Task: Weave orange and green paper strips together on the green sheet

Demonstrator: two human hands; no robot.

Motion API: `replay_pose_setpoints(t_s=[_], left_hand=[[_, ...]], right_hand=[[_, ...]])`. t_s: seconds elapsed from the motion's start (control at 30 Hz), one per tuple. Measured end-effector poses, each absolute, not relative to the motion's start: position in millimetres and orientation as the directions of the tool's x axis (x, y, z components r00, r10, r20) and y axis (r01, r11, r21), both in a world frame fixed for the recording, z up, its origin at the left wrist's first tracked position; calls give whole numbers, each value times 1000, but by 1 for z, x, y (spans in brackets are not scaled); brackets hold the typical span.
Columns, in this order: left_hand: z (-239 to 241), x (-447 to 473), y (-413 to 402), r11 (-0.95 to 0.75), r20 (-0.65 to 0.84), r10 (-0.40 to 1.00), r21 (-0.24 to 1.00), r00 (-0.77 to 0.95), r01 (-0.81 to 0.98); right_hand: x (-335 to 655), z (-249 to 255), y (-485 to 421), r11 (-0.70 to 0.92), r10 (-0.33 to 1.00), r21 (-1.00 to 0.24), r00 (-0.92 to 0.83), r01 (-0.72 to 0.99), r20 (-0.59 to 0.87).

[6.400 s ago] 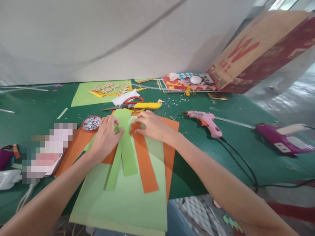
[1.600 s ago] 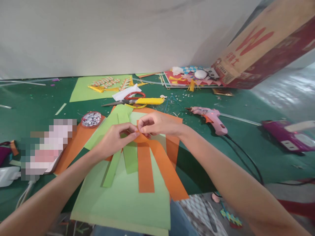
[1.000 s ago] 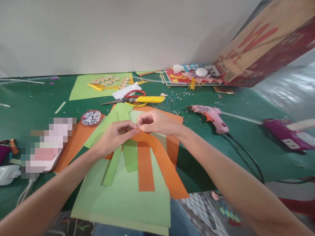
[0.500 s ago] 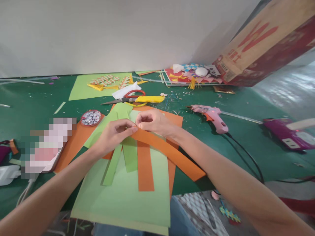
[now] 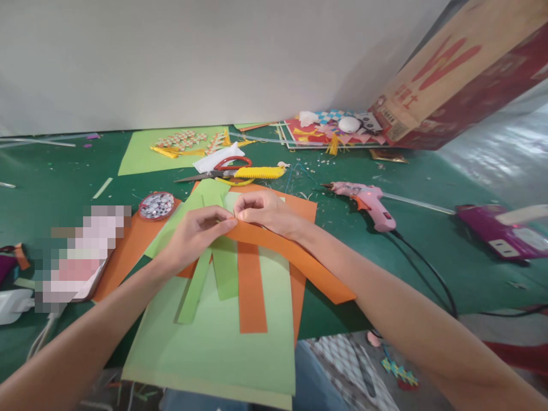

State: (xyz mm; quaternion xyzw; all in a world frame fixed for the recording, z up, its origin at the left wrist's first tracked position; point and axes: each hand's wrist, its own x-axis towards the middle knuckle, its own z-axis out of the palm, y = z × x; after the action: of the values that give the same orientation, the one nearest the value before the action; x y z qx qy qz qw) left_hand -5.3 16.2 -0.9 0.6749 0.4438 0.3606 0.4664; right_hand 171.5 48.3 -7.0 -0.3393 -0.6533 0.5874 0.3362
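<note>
My left hand [image 5: 199,231] pinches the upper left end of a long orange paper strip [image 5: 295,254]. Fingertips of my right hand [image 5: 263,214] close on that same end, touching the left ones. From there the strip slants down to the right, beneath my right forearm. Below my hands, a shorter orange strip [image 5: 252,291] and green paper strips [image 5: 225,277] rest on a pale green sheet [image 5: 222,359]. An orange sheet [image 5: 302,208] lies under it. Just beyond my hands are scissors [image 5: 205,176] and a yellow-handled tool [image 5: 261,172].
A pink glue gun [image 5: 370,202] with a glue stick and cord lies at right, near a purple power strip [image 5: 499,231]. At left are a round container of small shiny pieces [image 5: 157,205] and a blurred-out phone [image 5: 92,257]. A paper bag [image 5: 449,74] stands behind.
The free lower right end of the long orange strip has lifted slightly. Both hands keep their pinch in nearly the same place.
</note>
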Motion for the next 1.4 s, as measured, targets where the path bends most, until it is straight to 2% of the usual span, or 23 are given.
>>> replay_pose_setpoints(t_s=[0.53,0.77,0.97,1.07,1.17,1.23,1.4], left_hand=[[0,-6,17,-190,97,932,952,349,242],[1,-6,16,-181,87,940,947,329,265],[3,-5,16,-164,73,949,946,306,281],[5,-5,15,-140,53,955,948,292,287],[6,-4,14,-112,28,958,952,284,284],[6,-5,14,-106,25,960,955,279,277],[0,-7,18,-94,48,980,968,195,233]], right_hand=[[174,-5,53,-7,807,-995,-587,101,-65],[172,1,53,-31,776,-999,-629,22,-37],[178,-4,55,-118,822,-974,-569,-194,14],[181,-6,59,-47,897,-998,-442,-31,-28],[181,-3,61,82,926,-985,-378,149,20],[182,1,60,116,911,-979,-410,167,39],[187,14,53,110,829,-955,-556,276,-66]])
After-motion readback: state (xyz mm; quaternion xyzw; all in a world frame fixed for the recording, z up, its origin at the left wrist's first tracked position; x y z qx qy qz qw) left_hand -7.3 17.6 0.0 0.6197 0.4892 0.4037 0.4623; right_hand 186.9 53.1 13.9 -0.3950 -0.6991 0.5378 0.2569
